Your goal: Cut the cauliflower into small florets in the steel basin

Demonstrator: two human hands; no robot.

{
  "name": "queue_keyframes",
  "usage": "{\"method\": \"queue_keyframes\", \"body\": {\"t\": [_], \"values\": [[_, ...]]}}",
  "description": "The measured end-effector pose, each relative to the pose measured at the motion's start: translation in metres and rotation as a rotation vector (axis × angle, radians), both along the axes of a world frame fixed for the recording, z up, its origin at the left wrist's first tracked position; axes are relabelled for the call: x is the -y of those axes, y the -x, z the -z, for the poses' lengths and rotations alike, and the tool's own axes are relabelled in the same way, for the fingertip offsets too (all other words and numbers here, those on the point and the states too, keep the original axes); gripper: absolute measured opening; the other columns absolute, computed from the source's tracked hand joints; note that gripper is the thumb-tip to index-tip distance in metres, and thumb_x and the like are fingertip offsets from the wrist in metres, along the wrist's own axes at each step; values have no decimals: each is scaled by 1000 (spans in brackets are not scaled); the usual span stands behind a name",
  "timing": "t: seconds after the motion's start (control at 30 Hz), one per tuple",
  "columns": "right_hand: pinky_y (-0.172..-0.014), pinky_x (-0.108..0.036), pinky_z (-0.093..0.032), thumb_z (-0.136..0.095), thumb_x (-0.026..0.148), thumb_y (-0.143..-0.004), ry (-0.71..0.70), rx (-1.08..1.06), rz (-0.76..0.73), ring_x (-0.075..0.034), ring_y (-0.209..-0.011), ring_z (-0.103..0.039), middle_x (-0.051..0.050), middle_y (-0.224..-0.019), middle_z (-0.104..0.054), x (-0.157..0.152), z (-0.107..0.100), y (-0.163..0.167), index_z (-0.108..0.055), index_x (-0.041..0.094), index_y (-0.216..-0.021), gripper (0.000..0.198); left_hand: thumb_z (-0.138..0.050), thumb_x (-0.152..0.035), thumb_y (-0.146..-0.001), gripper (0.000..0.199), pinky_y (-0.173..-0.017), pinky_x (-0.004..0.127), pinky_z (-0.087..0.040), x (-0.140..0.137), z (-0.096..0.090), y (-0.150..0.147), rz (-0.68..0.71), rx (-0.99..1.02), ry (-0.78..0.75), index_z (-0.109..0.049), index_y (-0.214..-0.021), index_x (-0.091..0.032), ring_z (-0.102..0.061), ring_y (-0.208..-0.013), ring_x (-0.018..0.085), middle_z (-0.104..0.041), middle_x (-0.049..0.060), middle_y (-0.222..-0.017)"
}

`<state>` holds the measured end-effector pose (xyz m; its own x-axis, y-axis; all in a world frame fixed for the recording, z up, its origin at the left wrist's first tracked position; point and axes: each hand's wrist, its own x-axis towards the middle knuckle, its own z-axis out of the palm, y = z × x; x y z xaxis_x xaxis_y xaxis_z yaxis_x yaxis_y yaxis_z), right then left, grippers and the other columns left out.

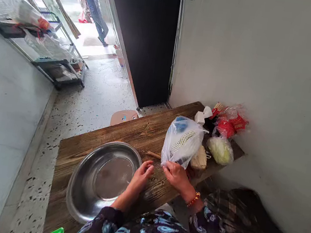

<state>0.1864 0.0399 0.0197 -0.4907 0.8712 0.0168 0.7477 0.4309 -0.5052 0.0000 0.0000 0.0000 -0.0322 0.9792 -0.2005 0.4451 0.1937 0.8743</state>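
My right hand (176,177) pinches the near edge of a translucent white plastic bag (173,144) on the wooden table. Inside the bag, white foam netting and something blue show through; the rest is unclear. My left hand (141,174) is loosely curled between the bag and a wide steel basin (83,178), thumb apart from the fingers. It appears to hold nothing. Thin brown sticks (153,154) lie just beyond the left hand. A tan block-shaped item (199,158) sits against the bag's right side.
The wooden table (129,138) also bears a wrapped pale-green vegetable (221,150), red packages (227,126) and a small white box (199,117) along the wall. A pink stool (123,116) stands behind. A cart (59,67) and a person (93,4) are near the doorway.
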Motion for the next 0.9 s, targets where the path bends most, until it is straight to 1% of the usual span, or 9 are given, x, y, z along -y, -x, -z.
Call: {"method": "queue_keyframes", "body": {"t": [0.13,0.23,0.3,0.43,0.53,0.67,0.73,0.8,0.9], "values": [[-79,-32,-38,-53,19,-94,-84,-15,-18,-21,-87,-62,-7,-87,-69,-4,-7,-5,-64,17,-89,12,-59,-32,-86,43,-109,48,-40,-34,-27,-23,252,-151,-364,-56,-128,-22,-51,-129,27,-55,13,-137],[-83,-34,-41,-57,18,-90,-71,-56,-31,-24,-93,-62,-9,-94,-70,-2,-14,-18,-66,16,-92,9,-62,-35,-85,49,-110,47,-39,-50,-43,-32,587,-238,-373,-55,-131,-22,-51,-129,27,-63,12,-129],[-79,-32,-44,-56,16,-89,7,-79,-77,-23,-91,-64,-8,-94,-70,-2,-16,-33,-67,16,-92,11,-67,-43,-81,55,-110,51,-36,-58,-48,-36,694,-360,-335,-56,-130,-22,-55,-122,29,-68,12,-119],[-81,-30,-48,-52,22,-94,164,-193,-135,-21,-92,-66,-7,-100,-73,-20,-11,-78,-68,19,-109,22,-66,-44,-82,38,-113,57,-25,-75,-46,-49,772,-613,-298,-67,-113,-23,-62,-103,27,-72,7,-96],[-78,-30,-49,-51,27,-95,245,-171,-118,-22,-86,-68,-7,-93,-74,-52,0,-111,-73,20,-100,23,-66,-36,-83,26,-112,56,-26,-90,-44,-61,708,-778,-210,-69,-104,-22,-61,-101,27,-70,8,-89],[-83,-31,-50,-51,26,-96,189,-213,-35,-22,-93,-69,-8,-100,-75,-108,7,-126,-73,18,-101,24,-68,-37,-81,32,-108,60,-30,-104,-45,-75,597,-924,-87,-68,-108,-19,-60,-102,31,-69,11,-91],[-89,-29,-48,-47,26,-98,96,-211,-19,-20,-100,-67,-8,-106,-74,-135,8,-117,-71,18,-108,27,-71,-39,-78,35,-109,62,-28,-106,-48,-84,623,-902,-93,-69,-107,-20,-59,-105,32,-68,12,-94],[-92,-26,-46,-42,25,-100,78,-56,-117,-17,-103,-65,-7,-108,-73,-159,10,-101,-70,19,-109,29,-74,-44,-75,39,-112,61,-24,-107,-50,-95,684,-810,-134,-69,-106,-21,-57,-111,32,-67,11,-100],[-95,-30,-43,-53,25,-95,101,37,-158,-20,-100,-64,-6,-99,-74,-184,21,-82,-74,20,-95,21,-70,-54,-76,48,-111,50,-33,-111,-54,-114,763,-604,-136,-67,-111,-20,-59,-112,29,-66,11,-108]]}}
